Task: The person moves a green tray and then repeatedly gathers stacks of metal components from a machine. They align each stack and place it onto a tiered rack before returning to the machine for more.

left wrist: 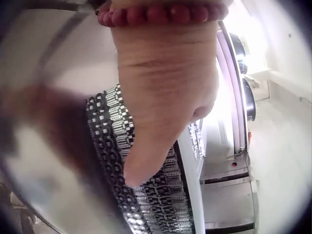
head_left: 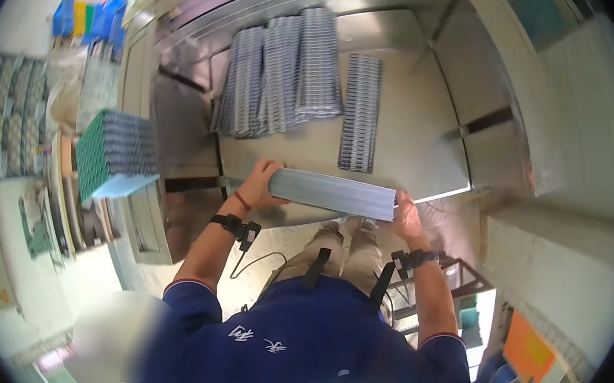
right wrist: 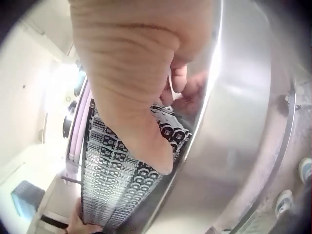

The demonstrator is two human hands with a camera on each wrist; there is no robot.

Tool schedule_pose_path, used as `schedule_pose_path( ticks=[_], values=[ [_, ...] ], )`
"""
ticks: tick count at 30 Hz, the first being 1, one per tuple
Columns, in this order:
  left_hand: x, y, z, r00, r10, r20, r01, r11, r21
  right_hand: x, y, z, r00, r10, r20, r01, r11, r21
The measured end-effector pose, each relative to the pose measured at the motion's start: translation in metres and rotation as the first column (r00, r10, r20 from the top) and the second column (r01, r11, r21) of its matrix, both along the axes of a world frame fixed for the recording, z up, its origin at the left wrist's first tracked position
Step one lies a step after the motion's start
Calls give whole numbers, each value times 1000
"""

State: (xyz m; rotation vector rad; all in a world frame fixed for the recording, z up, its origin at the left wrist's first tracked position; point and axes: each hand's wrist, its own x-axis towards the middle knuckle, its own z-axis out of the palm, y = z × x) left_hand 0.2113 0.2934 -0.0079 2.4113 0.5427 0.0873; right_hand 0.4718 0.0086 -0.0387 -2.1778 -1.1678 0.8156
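Above the near edge of a metal table [head_left: 418, 128], both hands hold a long bundle of stacked grey strips [head_left: 333, 193] by its ends. The left hand [head_left: 261, 184] grips the left end and the right hand [head_left: 409, 219] grips the right end. In the left wrist view, the left thumb of the hand [left wrist: 161, 97] lies over the patterned face of the bundle [left wrist: 161, 204]. The right wrist view has the right hand [right wrist: 131, 83] with its thumb across the bundle's patterned face [right wrist: 117, 170]. Some fingers of both hands are hidden.
Several patterned bundles [head_left: 282, 69] lie side by side at the table's back left, with a single narrow row [head_left: 361, 115] to their right. Metal walls surround the table. A stack on a green sheet [head_left: 105, 155] stands outside at left, and a stool [head_left: 462, 282] at lower right.
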Motion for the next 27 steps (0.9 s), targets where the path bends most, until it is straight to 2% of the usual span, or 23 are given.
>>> schedule_pose_path(
  ticks=[1,3,4,6,7,8,9,10,11,13,14,16,17,19,20,22,23,24,25,26,27],
  values=[
    [9,4,4,998,-58,3,58,998,-1,-6,-14,9,992,-52,-118,58,997,47],
    [40,7,14,957,-279,-76,258,943,-209,-20,-52,14,936,-159,-315,194,978,83],
    [52,1,13,940,-326,-99,293,922,-253,-30,-75,18,918,-256,-303,287,956,63],
    [85,-17,22,862,-452,-229,358,864,-355,-57,-115,28,793,-378,-477,458,887,59],
    [100,-30,24,828,-510,-233,407,833,-374,-72,-135,33,686,-452,-570,569,822,33],
    [113,-45,27,787,-570,-237,458,796,-394,-91,-160,24,635,-504,-585,633,774,20],
    [125,-62,34,738,-611,-285,462,766,-447,-110,-178,29,530,-524,-667,714,699,19],
    [134,-78,40,687,-643,-338,456,744,-489,-129,-190,35,429,-515,-742,785,619,24],
    [140,-95,42,598,-732,-328,537,669,-514,-148,-204,42,353,-512,-783,839,544,22],
    [150,-124,41,506,-776,-377,602,631,-490,-188,-224,48,241,-506,-828,919,393,27],
    [153,-135,47,442,-817,-371,649,577,-496,-211,-225,53,184,-505,-843,958,282,40],
    [154,-153,61,351,-820,-453,636,563,-528,-252,-228,72,54,-518,-854,991,132,-18],
    [152,-163,61,318,-840,-440,715,517,-471,-271,-233,81,31,-517,-855,996,90,-18],
    [142,-206,66,254,-857,-449,726,476,-496,-313,-255,88,-22,-464,-885,1000,-22,-13],
    [142,-241,40,209,-873,-440,710,445,-545,-330,-279,70,-52,-475,-879,998,-50,-33],
    [127,-279,22,155,-887,-435,737,397,-547,-376,-302,60,-162,-413,-896,973,-217,-76],
    [118,-305,13,98,-897,-430,708,367,-603,-398,-319,57,-219,-467,-857,966,-228,-122],
    [105,-331,10,46,-903,-428,672,345,-655,-422,-334,49,-228,-457,-860,962,-240,-128],
    [92,-358,10,20,-902,-431,684,327,-652,-445,-348,39,-271,-475,-837,940,-317,-125],
    [77,-377,-8,15,-912,-410,648,321,-690,-466,-364,31,-312,-490,-814,914,-389,-116],
    [62,-404,-12,8,-911,-413,666,313,-677,-482,-386,37,-356,-505,-786,903,-402,-151]
  ],
)
